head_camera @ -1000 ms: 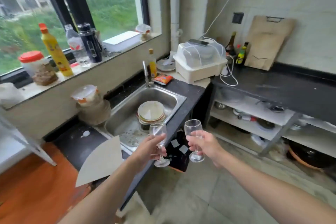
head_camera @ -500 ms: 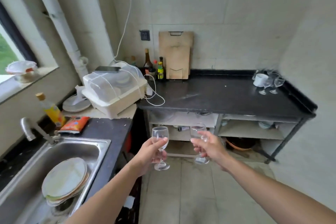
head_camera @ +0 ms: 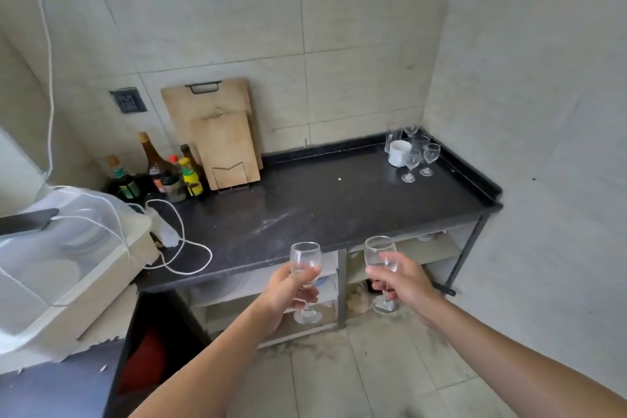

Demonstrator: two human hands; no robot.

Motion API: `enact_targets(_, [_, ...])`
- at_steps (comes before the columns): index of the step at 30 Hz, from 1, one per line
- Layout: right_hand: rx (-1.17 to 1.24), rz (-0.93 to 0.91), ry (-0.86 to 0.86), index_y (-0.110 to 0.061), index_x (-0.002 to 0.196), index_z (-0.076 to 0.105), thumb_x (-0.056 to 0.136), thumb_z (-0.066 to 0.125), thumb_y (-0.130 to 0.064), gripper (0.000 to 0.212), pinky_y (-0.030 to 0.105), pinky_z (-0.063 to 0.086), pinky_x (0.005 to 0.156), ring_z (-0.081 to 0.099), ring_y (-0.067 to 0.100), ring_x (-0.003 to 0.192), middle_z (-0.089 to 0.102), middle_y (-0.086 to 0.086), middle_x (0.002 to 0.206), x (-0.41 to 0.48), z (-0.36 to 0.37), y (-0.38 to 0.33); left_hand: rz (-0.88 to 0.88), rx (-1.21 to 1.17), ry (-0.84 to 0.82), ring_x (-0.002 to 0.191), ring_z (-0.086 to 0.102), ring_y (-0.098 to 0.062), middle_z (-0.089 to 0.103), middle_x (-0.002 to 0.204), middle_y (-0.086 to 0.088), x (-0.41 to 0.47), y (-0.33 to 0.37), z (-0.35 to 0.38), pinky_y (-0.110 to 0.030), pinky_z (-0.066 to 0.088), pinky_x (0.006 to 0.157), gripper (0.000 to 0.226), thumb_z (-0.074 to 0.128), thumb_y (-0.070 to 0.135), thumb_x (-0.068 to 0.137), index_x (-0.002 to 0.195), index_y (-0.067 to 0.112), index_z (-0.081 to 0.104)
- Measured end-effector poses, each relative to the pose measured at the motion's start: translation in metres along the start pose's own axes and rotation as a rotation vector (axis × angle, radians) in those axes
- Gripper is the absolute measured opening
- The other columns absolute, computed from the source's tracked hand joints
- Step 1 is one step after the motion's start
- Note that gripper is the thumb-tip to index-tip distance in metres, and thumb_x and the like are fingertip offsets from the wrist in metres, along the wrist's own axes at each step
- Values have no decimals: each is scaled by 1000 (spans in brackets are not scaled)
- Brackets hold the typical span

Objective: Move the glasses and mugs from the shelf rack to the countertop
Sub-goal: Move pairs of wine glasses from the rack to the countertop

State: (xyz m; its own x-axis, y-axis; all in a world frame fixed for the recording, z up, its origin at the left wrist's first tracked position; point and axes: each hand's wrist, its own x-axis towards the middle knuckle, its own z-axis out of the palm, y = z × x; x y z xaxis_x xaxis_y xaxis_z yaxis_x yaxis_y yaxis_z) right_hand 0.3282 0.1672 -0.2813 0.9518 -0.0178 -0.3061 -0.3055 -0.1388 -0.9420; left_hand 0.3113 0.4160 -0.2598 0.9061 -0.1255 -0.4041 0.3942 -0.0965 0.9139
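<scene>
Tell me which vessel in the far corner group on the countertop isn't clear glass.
The white mug: opaque, squat and stemless, while the pieces around it, such as the wine glass beside it, are transparent.

Worktop (head_camera: pixel 305 210): dark polished stone, faintly speckled, with pale scuff streaks. Stemmed glasses (head_camera: pixel 415 159) and the two held ones, left (head_camera: pixel 304 261) and right (head_camera: pixel 378 253): clear, smooth, glossy glass. Mug (head_camera: pixel 398 153): white glazed ceramic. Cutting boards (head_camera: pixel 220 136): pale, matt, worn wood with a dark metal handle. Walls (head_camera: pixel 339 27): smooth beige tile. Dish box (head_camera: pixel 68 265): cream plastic under a translucent lid.
</scene>
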Motion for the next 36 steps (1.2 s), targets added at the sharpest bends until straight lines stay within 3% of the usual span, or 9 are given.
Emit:
enact_targets(8, [-26, 7, 40, -24, 117, 56, 68, 84, -33, 57, 23, 48, 52, 71, 9, 68, 73, 6, 94, 154, -81, -31, -1, 22, 16, 74, 66, -21, 67, 87, -11, 155, 74, 53, -38, 49, 81, 54, 73, 37, 76, 115, 5, 53])
enact_targets(13, [-99, 30, 57, -23, 118, 55, 70, 84, -27, 56, 27, 49, 57, 73, 16, 80, 67, 5, 108, 233, -116, -51, -42, -3, -1, 76, 67, -21, 67, 87, -11, 226, 98, 70, -37, 52, 79, 45, 73, 27, 80, 114, 6, 53])
enact_targets(16, [-138, 36, 69, -20, 116, 56, 69, 84, -27, 56, 27, 53, 56, 70, 17, 75, 66, 8, 104, 278, -127, -55, -68, 6, -15, 79, 65, -21, 65, 91, -9, 267, 107, 73, -32, 51, 75, 37, 73, 17, 81, 111, 8, 54])
enact_targets(19, [-150, 50, 68, -18, 116, 57, 69, 85, -27, 56, 34, 56, 67, 66, 17, 75, 65, 7, 105, 326, -131, -60, -80, 10, 0, 81, 62, -21, 62, 89, -8, 318, 120, 70, -30, 50, 72, 38, 76, 11, 76, 107, 7, 55])
enact_targets(23, [-184, 60, 68, -21, 117, 56, 68, 85, -31, 58, 39, 55, 82, 67, 19, 95, 63, 5, 115, 404, -131, -77, -79, 14, 21, 81, 56, -20, 58, 89, -7, 397, 143, 61, -34, 46, 76, 59, 76, 21, 58, 110, 1, 55])
enact_targets(27, [-259, 50, 79, -22, 120, 55, 69, 85, -32, 61, 28, 45, 80, 61, 15, 103, 61, 1, 117, 489, -130, -102, -101, 23, 45, 91, 62, -20, 64, 102, -6, 488, 162, 49, -34, 50, 82, 58, 80, 21, 58, 110, 13, 55])
enact_targets(30, [-314, 52, 74, -24, 123, 53, 71, 84, -33, 61, 28, 43, 79, 58, 17, 104, 57, -4, 115, 552, -127, -114, -91, 90, 50, 99, 62, -17, 63, 110, -2, 559, 171, 44, -26, 48, 74, 53, 80, 15, 68, 113, 21, 53])
enact_targets(33, [-346, 50, 81, -22, 130, 51, 72, 84, -29, 67, 29, 41, 82, 56, 17, 105, 56, -5, 116, 613, -119, -116, -73, 156, 56, 91, 62, -12, 63, 105, 3, 623, 173, 40, -20, 48, 64, 47, 79, 14, 71, 107, 27, 52])
enact_targets(36, [-375, 46, 86, -23, 134, 49, 72, 84, -25, 72, 29, 41, 84, 56, 18, 105, 56, -4, 114, 668, -109, -108, -68, 201, 97, 92, 62, -13, 64, 103, 5, 677, 168, 40, -29, 54, 77, 50, 81, 14, 69, 108, 28, 52])
